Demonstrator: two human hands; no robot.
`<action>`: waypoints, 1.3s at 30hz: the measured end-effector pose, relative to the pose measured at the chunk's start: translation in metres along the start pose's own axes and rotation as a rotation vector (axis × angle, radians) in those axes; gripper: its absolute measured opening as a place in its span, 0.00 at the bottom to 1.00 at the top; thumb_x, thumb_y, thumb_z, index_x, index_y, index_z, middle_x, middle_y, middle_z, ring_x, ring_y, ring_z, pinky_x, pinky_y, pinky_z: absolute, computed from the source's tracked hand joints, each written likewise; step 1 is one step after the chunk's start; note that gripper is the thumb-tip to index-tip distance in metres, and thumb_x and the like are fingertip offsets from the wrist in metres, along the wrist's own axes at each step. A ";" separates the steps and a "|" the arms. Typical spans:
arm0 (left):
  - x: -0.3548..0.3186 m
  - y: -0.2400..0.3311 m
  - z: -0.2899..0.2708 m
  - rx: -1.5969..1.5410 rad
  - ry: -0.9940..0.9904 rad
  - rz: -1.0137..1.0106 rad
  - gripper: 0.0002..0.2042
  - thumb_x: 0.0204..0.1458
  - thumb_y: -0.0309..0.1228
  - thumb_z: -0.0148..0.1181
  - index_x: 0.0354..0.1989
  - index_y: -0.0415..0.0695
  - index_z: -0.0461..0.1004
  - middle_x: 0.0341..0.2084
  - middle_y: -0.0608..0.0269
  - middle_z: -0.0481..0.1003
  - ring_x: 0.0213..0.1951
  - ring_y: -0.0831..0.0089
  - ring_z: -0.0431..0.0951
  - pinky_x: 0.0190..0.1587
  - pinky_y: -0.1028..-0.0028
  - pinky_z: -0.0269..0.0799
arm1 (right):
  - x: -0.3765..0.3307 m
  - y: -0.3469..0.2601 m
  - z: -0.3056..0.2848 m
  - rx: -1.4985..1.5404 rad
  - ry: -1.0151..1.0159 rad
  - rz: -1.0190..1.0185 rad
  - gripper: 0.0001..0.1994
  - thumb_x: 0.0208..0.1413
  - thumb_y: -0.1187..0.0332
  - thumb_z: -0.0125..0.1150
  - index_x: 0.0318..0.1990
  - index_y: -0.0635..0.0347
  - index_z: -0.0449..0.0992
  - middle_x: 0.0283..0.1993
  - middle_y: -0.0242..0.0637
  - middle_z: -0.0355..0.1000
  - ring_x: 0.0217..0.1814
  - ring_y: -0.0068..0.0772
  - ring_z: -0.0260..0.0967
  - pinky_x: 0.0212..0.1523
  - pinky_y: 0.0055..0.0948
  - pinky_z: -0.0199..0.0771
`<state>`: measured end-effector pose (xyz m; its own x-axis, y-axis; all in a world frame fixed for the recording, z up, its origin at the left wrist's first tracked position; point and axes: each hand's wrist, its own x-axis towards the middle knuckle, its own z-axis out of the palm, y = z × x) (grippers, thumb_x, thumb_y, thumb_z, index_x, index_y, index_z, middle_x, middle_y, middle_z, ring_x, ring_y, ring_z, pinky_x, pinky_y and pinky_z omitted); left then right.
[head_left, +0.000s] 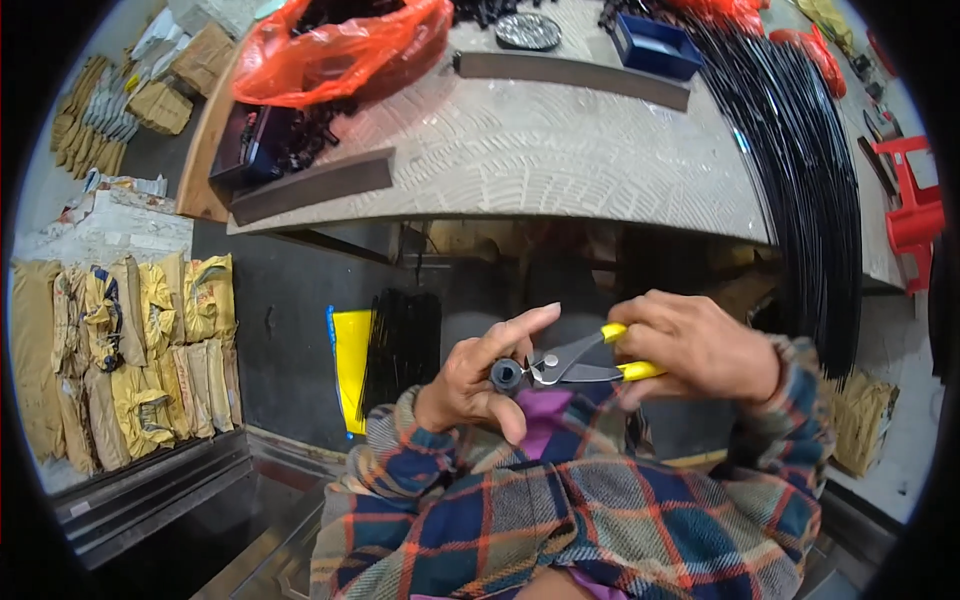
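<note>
My left hand [478, 378] pinches a small black round part [507, 375] between thumb and fingers, index finger stretched out above it. My right hand [700, 348] grips the yellow handles of a pair of cutters [575, 362], whose metal jaws meet the black part. Both hands are held close to my body, below the table's front edge. My sleeves are plaid.
A grey worktable [560, 150] lies ahead with a red plastic bag [340, 45], a blue tray [655, 45], two metal bars [315, 185] and a bundle of long black rods [800, 160]. Yellow sacks [130, 350] are stacked left. A red stool [915, 205] stands right.
</note>
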<state>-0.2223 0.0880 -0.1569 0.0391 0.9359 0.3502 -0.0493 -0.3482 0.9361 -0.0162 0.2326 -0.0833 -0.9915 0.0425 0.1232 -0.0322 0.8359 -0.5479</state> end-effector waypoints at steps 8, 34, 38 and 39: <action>-0.001 -0.005 0.006 0.121 -0.077 0.129 0.29 0.37 0.45 0.65 0.42 0.35 0.68 0.37 0.50 0.73 0.36 0.62 0.77 0.38 0.73 0.71 | -0.007 0.005 0.009 0.440 -0.128 0.113 0.36 0.35 0.55 0.71 0.50 0.61 0.59 0.34 0.39 0.65 0.29 0.34 0.67 0.27 0.31 0.65; 0.008 -0.004 0.010 0.083 0.069 -0.065 0.30 0.36 0.53 0.60 0.40 0.39 0.70 0.36 0.55 0.73 0.37 0.68 0.75 0.39 0.75 0.69 | -0.026 -0.017 0.018 -0.390 0.058 0.204 0.19 0.39 0.67 0.59 0.43 0.57 0.72 0.39 0.41 0.64 0.38 0.38 0.65 0.36 0.33 0.65; 0.010 -0.004 0.019 0.060 0.070 -0.078 0.32 0.37 0.53 0.60 0.43 0.39 0.67 0.37 0.58 0.71 0.35 0.73 0.73 0.37 0.78 0.67 | -0.015 -0.016 0.006 -0.560 0.167 0.172 0.18 0.42 0.69 0.58 0.44 0.61 0.71 0.48 0.43 0.62 0.49 0.39 0.62 0.54 0.46 0.56; 0.010 -0.004 0.019 0.060 0.072 -0.078 0.32 0.37 0.53 0.60 0.43 0.39 0.67 0.37 0.58 0.71 0.35 0.73 0.73 0.37 0.78 0.67 | -0.011 -0.016 0.003 -0.600 0.151 0.166 0.19 0.42 0.69 0.58 0.45 0.61 0.71 0.49 0.42 0.61 0.51 0.38 0.62 0.57 0.47 0.53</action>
<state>-0.2025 0.0975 -0.1568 -0.0314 0.9610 0.2748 0.0107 -0.2746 0.9615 -0.0055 0.2172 -0.0787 -0.9471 0.2375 0.2158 0.2397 0.9707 -0.0163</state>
